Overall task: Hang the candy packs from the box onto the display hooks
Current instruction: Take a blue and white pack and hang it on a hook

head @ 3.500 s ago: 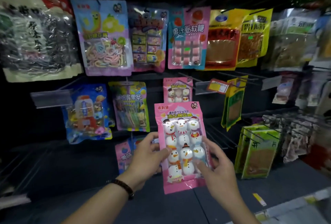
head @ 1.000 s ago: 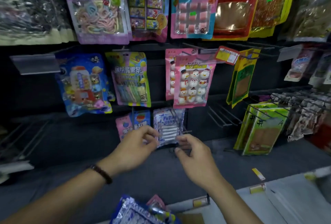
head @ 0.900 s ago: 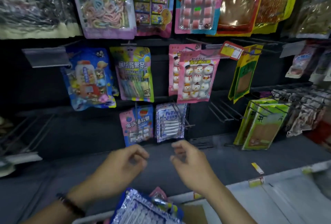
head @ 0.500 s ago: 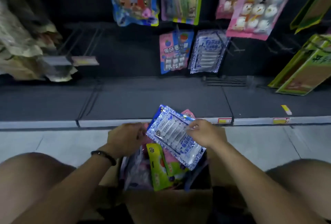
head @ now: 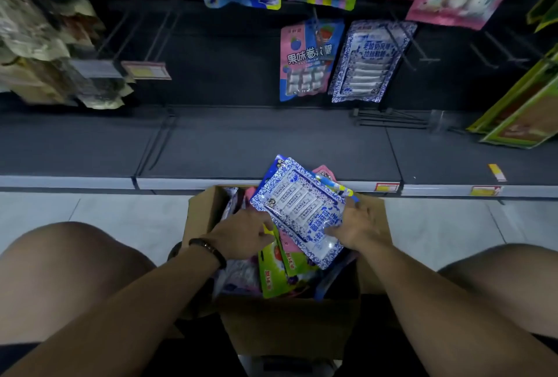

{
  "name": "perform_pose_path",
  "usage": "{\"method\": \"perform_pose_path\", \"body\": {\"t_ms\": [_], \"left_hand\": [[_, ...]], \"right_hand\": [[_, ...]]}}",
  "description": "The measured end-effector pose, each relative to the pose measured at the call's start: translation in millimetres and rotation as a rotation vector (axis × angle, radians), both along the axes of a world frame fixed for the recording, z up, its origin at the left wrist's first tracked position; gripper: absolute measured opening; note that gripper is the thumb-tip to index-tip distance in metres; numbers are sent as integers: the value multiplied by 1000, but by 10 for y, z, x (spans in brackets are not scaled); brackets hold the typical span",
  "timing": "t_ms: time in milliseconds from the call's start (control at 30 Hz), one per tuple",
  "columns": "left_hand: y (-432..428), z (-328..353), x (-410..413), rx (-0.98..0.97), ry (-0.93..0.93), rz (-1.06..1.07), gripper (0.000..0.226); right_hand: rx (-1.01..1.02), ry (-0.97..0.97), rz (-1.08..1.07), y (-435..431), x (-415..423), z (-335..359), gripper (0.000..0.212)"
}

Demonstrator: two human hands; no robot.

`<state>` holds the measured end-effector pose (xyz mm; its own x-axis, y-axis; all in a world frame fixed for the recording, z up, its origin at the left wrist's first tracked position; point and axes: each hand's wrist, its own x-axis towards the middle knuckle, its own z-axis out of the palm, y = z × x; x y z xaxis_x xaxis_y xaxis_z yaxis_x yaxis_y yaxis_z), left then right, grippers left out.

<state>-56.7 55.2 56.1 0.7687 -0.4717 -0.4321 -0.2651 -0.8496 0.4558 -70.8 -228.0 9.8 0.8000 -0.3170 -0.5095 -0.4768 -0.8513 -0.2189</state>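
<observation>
Hands dropped from the hooks point(head: 428, 60) to the box point(head: 202, 210) since a second ago. Right hand point(head: 357, 225) grips the blue-white pack point(head: 299, 210) at its near right edge, thumb on top. Left hand point(head: 244, 234) touches the left edge; whether it grips, can't tell. Pack sits tilted over the box's other packs. A matching hung pack point(head: 371, 62) is above the shelf point(head: 271, 150), beside a pink pack point(head: 308, 59).
</observation>
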Motion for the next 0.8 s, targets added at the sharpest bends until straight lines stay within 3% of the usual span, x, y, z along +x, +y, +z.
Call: {"method": "perform_pose_path", "body": {"t_ms": [100, 233, 333, 433, 533, 600, 700, 800], "left_hand": [[-63, -6, 56, 15, 5, 6, 29], [-124, -52, 191, 35, 0, 25, 32], [-171, -43, 258, 1, -54, 73, 51], [-240, 52, 323, -45, -190, 108, 75], [-264, 248, 463, -157, -378, 151, 116], [-273, 404, 575, -230, -392, 118, 131], [-364, 599, 678, -280, -283, -15, 109], [-486, 695, 683, -539, -35, -38, 57]], "right_hand": [[-44, -17, -10, 17, -25, -39, 93], [226, -143, -214, -91, 109, 143, 49], [520, -312, -357, -130, 189, 279, 32], [749, -403, -294, -166, 246, 573, 27], [828, -448, -80, -182, 273, 1069, 22], [869, -439, 36, -194, 248, 1401, 18], [922, -442, 103, -221, 202, 1751, 20], [910, -459, 190, -272, 232, 1971, 10]]}}
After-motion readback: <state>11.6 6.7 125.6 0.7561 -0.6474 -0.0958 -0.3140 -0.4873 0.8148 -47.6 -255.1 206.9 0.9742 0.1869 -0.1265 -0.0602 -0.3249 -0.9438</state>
